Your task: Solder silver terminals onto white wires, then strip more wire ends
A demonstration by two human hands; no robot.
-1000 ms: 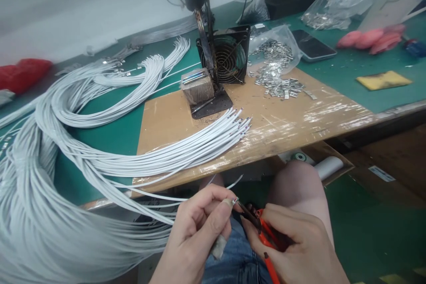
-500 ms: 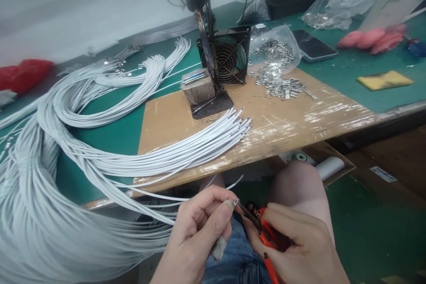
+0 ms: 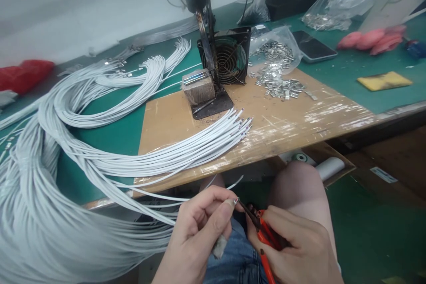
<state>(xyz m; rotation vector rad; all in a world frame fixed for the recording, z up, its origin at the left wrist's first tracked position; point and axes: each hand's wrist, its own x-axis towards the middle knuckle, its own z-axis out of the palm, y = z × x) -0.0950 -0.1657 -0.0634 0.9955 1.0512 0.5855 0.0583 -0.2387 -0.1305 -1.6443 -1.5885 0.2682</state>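
My left hand (image 3: 206, 222) is closed, pinching the end of a white cable between thumb and forefinger. A bit of greyish wrap shows on one of its fingers. In my right hand (image 3: 293, 244) are red-handled pliers (image 3: 266, 235), the fingers wrapped round the handles. The dark jaws of the pliers meet the small bright tip at the cable end; what exactly lies in them is too small to make out. Over the board's front edge lies a bundle of white cables (image 3: 199, 146), its cut ends pointing right. Both hands are above my lap, in front of the table.
A soldering iron (image 3: 203, 31) on a stand rises behind the bundle, beside a black fan (image 3: 231, 55). Small metal pieces (image 3: 279, 82) spill from a plastic bag on the brown board (image 3: 329, 111). Further right are a phone (image 3: 314, 46) and a yellow sponge (image 3: 384, 80). Thick cable coils (image 3: 40, 186) fill the left.
The pliers and my right hand have shifted and turned slightly, and the jaws show more clearly at the cable end. My left hand keeps almost the same place.
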